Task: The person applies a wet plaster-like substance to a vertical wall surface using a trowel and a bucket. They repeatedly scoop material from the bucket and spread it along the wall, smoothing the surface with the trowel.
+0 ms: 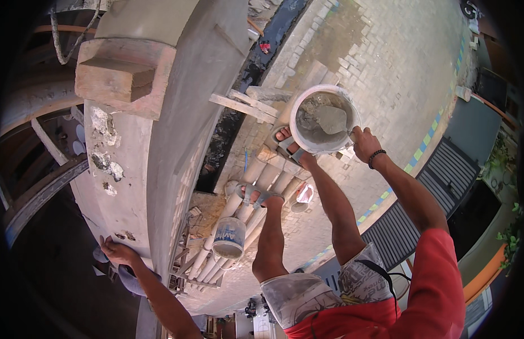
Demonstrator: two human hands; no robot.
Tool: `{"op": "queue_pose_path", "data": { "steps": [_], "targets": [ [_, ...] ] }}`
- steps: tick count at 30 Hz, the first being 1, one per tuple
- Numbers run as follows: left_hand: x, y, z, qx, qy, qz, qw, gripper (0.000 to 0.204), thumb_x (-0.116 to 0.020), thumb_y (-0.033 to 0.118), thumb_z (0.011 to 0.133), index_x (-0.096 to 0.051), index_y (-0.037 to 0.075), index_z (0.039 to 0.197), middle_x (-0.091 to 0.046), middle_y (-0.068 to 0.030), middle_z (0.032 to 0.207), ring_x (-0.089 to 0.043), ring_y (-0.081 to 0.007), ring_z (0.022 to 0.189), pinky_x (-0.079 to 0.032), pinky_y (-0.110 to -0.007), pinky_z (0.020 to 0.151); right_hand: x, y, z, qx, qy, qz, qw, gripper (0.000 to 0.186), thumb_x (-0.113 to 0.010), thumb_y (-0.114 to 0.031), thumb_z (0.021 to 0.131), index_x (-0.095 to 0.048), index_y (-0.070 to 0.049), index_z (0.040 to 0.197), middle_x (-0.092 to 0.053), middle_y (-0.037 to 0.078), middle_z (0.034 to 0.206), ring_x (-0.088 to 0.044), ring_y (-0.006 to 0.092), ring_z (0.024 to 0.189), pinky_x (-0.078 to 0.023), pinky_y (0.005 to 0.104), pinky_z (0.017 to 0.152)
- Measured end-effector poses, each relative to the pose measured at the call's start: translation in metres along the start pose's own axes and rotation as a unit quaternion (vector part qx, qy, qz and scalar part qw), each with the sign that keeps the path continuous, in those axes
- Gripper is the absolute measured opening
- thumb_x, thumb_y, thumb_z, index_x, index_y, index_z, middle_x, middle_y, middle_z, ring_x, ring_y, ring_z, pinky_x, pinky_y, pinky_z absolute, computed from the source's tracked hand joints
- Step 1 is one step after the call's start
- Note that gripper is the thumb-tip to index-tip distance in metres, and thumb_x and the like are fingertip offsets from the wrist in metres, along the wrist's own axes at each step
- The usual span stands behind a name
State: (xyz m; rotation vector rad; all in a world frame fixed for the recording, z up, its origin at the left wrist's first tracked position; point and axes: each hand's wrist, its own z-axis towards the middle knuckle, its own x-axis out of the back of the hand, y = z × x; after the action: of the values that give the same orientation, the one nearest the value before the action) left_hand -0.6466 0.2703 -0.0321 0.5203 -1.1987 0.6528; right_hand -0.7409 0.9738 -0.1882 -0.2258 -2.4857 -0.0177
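My right hand (365, 144) is closed round the handle of a trowel. The trowel's blade (331, 120) lies inside a round bucket (298, 131), on wet grey mortar (311, 110). The bucket stands beside my right foot on the scaffold. Off to the left, my left hand (118, 251) rests against the lower part of a plastered wall (123, 200), fingers partly stretched out and holding no tool. A grey rounded thing (139, 281) sits just below that hand; its kind is unclear. On the wall's upper part is a projecting concrete block (112, 79).
My sandalled feet stand on scaffold poles (265, 176) high over a paved street (409, 73). A second bucket (228, 234) and a small white container (302, 195) are near the poles. Boards (245, 106) jut toward the wall. A dark drain channel (219, 144) runs below.
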Motion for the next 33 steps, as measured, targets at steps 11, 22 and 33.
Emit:
{"op": "queue_pose_path", "data": {
  "steps": [11, 22, 33],
  "targets": [
    [0.001, 0.011, -0.001, 0.012, -0.008, -0.001, 1.0, 0.033, -0.033, 0.01, 0.089, -0.057, -0.001, 0.11, -0.063, -0.016, 0.098, -0.061, -0.0304, 0.086, -0.046, -0.04, 0.075, -0.02, -0.019, 0.041, 0.052, 0.028, 0.0, 0.998, 0.027, -0.048, -0.005, 0.078, -0.047, -0.008, 0.105, -0.06, 0.022, 0.087, -0.06, 0.0383, 0.083, -0.049, 0.0462, 0.071],
    [0.0, 0.003, 0.002, 0.013, -0.011, -0.009, 1.0, 0.033, -0.034, 0.01, 0.09, -0.058, -0.002, 0.109, -0.061, -0.0164, 0.102, -0.059, -0.0296, 0.088, -0.046, -0.039, 0.077, -0.031, -0.02, 0.063, 0.069, 0.028, 0.045, 0.996, 0.033, -0.053, -0.004, 0.074, -0.052, -0.01, 0.106, -0.061, 0.021, 0.091, -0.06, 0.0379, 0.086, -0.048, 0.0442, 0.076],
    [0.002, 0.01, 0.001, 0.01, -0.007, -0.008, 1.0, 0.033, -0.034, 0.011, 0.09, -0.058, -0.001, 0.109, -0.062, -0.0164, 0.101, -0.06, -0.0295, 0.086, -0.046, -0.04, 0.077, -0.039, 0.001, 0.068, 0.089, 0.003, 0.129, 0.988, 0.039, -0.061, -0.008, 0.068, -0.057, -0.009, 0.107, -0.063, 0.019, 0.094, -0.06, 0.0364, 0.088, -0.048, 0.0413, 0.08]
  ]
}}
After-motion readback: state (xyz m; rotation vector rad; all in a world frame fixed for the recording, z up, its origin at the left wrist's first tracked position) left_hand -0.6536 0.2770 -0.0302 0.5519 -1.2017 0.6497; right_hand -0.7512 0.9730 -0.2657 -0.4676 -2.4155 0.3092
